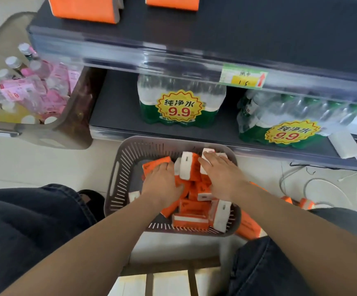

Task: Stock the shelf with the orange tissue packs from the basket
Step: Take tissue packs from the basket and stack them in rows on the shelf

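Head view: both hands are down in the grey slotted plastic basket (120, 167) on the floor, amid a jumbled pile of orange-and-white tissue packs (191, 218). Left hand (162, 182) lies palm down, fingers curled over an orange pack at the pile's left edge; cannot tell if it really grips it. Right hand (220, 174) is spread flat, fingers loosely open, resting on upright white-ended packs, nothing clearly clasped. Dark shelf (258, 28) above already carries two orange packs (83, 7) at its back. A few packs lie on the floor right of the basket (307, 203). Risks: grabbing several loose packs at once could spill more over the low rim; lifted packs could clip the clear shelf lip with the price tag (243, 76).
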`<state>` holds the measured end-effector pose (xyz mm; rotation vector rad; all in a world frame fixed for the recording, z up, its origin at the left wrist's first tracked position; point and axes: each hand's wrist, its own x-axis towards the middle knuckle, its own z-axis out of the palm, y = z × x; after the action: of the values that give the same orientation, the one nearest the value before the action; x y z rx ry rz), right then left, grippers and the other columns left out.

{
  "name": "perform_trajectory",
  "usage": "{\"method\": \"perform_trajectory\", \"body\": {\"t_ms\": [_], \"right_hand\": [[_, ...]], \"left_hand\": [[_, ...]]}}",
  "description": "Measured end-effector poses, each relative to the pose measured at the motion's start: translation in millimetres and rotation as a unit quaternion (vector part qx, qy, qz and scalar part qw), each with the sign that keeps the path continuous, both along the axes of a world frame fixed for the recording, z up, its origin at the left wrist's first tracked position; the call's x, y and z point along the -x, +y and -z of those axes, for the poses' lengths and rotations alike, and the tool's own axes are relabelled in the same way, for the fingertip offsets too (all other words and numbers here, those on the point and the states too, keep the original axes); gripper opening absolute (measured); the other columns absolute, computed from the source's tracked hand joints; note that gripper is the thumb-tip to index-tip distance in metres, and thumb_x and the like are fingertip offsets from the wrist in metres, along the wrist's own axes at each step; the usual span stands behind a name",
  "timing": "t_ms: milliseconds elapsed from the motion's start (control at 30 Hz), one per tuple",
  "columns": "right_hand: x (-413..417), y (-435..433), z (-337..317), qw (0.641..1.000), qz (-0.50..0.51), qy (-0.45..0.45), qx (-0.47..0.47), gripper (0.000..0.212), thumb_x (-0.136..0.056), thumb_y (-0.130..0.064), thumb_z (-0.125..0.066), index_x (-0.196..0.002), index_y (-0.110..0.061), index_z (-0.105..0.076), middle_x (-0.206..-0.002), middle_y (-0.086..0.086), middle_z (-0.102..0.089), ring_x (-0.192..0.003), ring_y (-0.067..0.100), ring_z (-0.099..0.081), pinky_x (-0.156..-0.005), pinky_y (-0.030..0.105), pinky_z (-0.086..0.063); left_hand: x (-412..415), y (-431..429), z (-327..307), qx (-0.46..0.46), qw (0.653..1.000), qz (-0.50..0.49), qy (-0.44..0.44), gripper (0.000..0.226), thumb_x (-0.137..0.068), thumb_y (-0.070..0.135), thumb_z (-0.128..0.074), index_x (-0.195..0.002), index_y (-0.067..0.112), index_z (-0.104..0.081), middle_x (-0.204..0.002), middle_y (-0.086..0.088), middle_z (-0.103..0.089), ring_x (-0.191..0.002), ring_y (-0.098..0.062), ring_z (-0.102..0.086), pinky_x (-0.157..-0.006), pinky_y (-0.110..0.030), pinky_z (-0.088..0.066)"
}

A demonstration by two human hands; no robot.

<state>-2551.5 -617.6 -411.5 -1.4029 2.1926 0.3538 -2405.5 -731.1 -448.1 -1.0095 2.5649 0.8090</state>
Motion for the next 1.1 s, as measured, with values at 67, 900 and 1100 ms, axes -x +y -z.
{"method": "perform_trajectory", "body": {"t_ms": [67, 900, 1100], "right_hand": [[6.6, -4.0, 10.5, 1.000, -0.016, 0.006, 0.002, 0.089, -0.081, -0.028, -0.066, -0.152, -0.022, -0.012, -0.161, 0.005, -0.008, -0.147, 0.029, -0.012, -0.119, 0.045, -0.019], [64.1, -35.8, 62.7, 0.980, -0.189, -0.014, 0.051, 0.046, -0.084, -0.009, -0.059, -0.128, -0.021, -0.055, -0.134, 0.001, -0.051, -0.128, 0.023, -0.043, -0.111, 0.035, -0.034], [63.9, -35.8, 55.3, 0.983, -0.174, -0.007, 0.055, 0.046, -0.082, -0.006, -0.060, -0.125, -0.021, -0.057, -0.129, 0.000, -0.054, -0.122, 0.022, -0.047, -0.104, 0.034, -0.040]], "left_hand": [[8.2, 1.2, 7.3, -0.023, 1.000, -0.014, -0.008, 0.062, -0.084, 0.051, -0.049, -0.137, 0.019, -0.042, -0.134, -0.006, -0.049, -0.124, -0.026, -0.046, -0.100, -0.040, -0.041], [55.8, -12.1, 66.2, -0.160, 0.969, -0.186, -0.011, 0.026, -0.087, 0.031, -0.062, -0.104, 0.012, -0.064, -0.093, -0.006, -0.067, -0.088, -0.025, -0.064, -0.064, -0.028, -0.045], [48.7, -26.6, 62.7, -0.211, 0.950, -0.232, 0.001, 0.029, -0.089, 0.026, -0.062, -0.112, 0.010, -0.063, -0.099, -0.009, -0.067, -0.089, -0.024, -0.062, -0.070, -0.030, -0.047]]}}
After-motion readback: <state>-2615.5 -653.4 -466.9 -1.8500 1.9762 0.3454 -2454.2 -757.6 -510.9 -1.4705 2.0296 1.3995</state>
